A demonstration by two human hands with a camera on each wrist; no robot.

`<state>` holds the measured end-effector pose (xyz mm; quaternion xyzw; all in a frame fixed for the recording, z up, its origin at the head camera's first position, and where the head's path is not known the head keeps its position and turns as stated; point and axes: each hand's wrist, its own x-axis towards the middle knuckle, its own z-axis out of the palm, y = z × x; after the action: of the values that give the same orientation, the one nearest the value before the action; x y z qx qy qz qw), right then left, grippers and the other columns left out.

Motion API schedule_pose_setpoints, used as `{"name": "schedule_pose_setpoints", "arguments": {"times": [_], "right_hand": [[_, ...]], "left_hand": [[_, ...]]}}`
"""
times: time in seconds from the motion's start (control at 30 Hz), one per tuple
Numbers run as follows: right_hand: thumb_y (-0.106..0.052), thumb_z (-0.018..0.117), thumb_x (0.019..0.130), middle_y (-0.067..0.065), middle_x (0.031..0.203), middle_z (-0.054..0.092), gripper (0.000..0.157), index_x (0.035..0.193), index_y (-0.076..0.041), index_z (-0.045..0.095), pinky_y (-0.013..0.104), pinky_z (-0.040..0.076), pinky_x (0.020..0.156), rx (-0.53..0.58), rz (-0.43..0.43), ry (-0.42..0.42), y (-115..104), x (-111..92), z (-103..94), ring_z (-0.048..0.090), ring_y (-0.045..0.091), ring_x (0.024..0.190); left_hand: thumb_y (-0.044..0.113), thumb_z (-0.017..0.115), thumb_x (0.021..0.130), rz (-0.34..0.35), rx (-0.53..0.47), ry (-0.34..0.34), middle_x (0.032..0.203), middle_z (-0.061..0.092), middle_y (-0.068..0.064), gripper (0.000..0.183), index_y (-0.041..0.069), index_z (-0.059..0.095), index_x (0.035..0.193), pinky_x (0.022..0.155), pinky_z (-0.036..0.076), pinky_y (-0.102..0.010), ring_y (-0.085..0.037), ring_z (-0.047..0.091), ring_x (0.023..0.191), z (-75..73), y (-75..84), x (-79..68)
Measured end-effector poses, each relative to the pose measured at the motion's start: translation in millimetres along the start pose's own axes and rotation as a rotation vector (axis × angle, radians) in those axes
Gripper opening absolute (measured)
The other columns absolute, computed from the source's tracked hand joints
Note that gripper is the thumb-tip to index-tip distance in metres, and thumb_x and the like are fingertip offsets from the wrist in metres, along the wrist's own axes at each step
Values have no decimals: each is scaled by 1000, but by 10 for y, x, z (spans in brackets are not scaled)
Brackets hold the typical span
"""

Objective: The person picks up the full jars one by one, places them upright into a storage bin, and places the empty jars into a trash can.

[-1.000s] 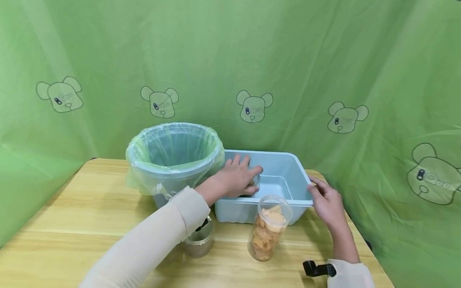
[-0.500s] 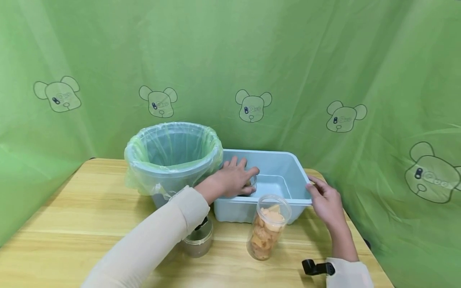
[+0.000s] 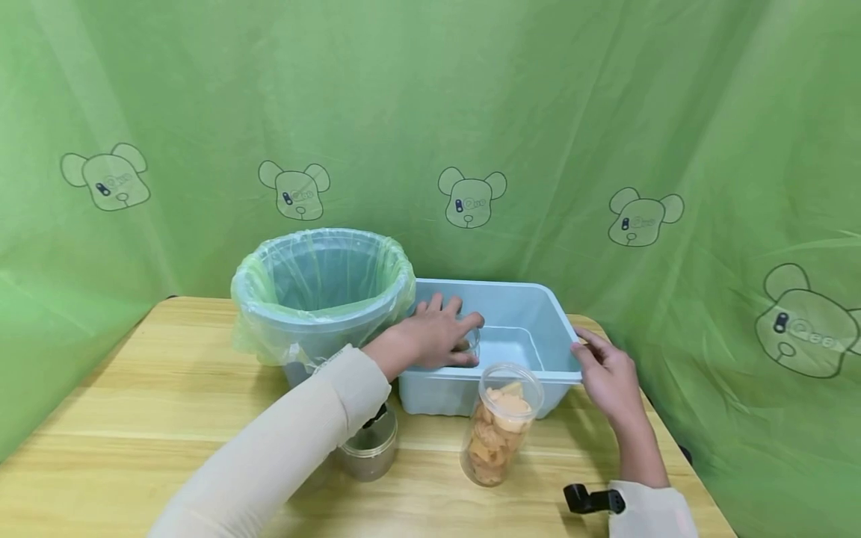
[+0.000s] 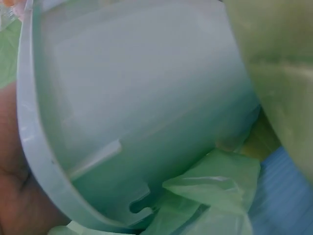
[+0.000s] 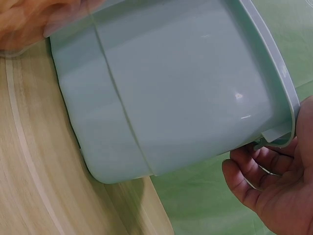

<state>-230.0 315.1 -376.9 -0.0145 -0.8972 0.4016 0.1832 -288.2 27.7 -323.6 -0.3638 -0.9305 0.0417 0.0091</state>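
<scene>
In the head view my left hand (image 3: 440, 332) reaches over the near rim of a light blue plastic tub (image 3: 531, 299), fingers spread and bent round a clear plastic jar (image 3: 474, 342). Most of that jar is hidden under the palm. My right hand (image 3: 610, 377) grips the tub's near right corner, thumb on the rim. The right wrist view shows its fingers (image 5: 244, 171) curled beneath the rim's edge. Against the tub's front stands a taller clear jar (image 3: 494, 441) filled with orange-brown pieces. The left wrist view holds mostly the tub's outer wall (image 4: 146, 88).
Left of the tub stands a blue bin (image 3: 323, 329) lined with a green bag (image 3: 258, 314). Partly under my left sleeve, a smaller empty-looking jar (image 3: 370, 452) sits on the wooden table (image 3: 134, 403). A green curtain (image 3: 403, 112) hangs behind.
My left hand has sunk very slightly toward the tub's left side with the jar. The right hand keeps the same hold on the corner. The head view has shifted a little.
</scene>
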Motion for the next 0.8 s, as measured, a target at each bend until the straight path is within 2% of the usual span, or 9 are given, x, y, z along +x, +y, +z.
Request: {"name": "schedule_pose_setpoints", "arguments": {"times": [0.17, 0.3, 0.6, 0.8], "right_hand": [[-38, 43, 99, 18, 116, 63, 47, 137, -12, 51, 26, 46, 74, 2, -2, -2, 1, 5, 4, 58, 27, 100], [-37, 44, 99, 18, 116, 63, 46, 137, -11, 51, 25, 46, 74, 3, -2, 0, 4, 6, 5, 58, 28, 99], [-38, 43, 99, 18, 118, 62, 47, 138, -12, 50, 26, 46, 74, 5, 9, -8, -4, -2, 1, 58, 30, 101], [-38, 44, 99, 18, 117, 62, 46, 137, -12, 52, 24, 46, 73, -9, 2, 3, 1, 5, 5, 58, 27, 99]], "left_hand": [[67, 40, 89, -1, -12, -17, 143, 29, -10, 64, 36, 27, 144, 96, 32, -44, -33, 30, 123, -57, -8, -23], [65, 39, 90, 14, -16, 12, 147, 27, -9, 65, 37, 24, 146, 99, 30, -46, -33, 28, 128, -109, -8, -38], [62, 35, 93, 94, 62, 116, 142, 32, -3, 62, 35, 23, 147, 96, 31, -43, -26, 34, 121, -221, 12, -110], [62, 33, 93, 141, 53, 152, 139, 35, -2, 61, 33, 25, 146, 92, 31, -40, -25, 36, 118, -269, 38, -206]]}}
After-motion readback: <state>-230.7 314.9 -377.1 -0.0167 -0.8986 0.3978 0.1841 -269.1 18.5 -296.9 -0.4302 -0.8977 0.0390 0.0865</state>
